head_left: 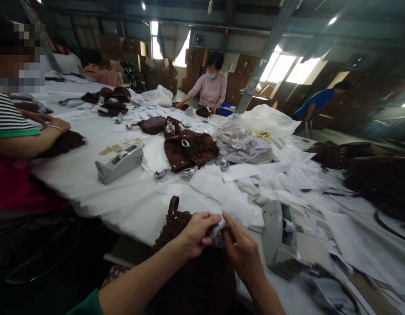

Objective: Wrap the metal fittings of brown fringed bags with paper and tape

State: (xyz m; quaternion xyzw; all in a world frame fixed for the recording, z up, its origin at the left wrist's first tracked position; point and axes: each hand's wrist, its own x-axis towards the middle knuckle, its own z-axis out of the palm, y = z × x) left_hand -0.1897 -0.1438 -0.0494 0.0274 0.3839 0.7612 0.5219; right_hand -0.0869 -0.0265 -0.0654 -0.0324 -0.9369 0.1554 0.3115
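My left hand (199,234) and my right hand (240,245) meet above a dark brown fringed bag (171,225) at the table's near edge. Pinched between the fingertips of both is a small bundle in whitish, partly clear wrapping (218,232); its contents cannot be made out. The bag has a short loop and metal eyelets along its top, and my forearms cover part of it. To the right of my right hand stands a grey tape dispenser (271,236). Beyond my hands lie small grey coils (188,173) and another brown fringed bag (191,151).
A second tape dispenser (120,162) stands on the left of the white-covered table (123,210). White paper sheets (218,186) and a plastic bag of slips (245,144) spread rightward. Co-workers handle brown bags at the left and far side. Dark bags (379,179) lie at right.
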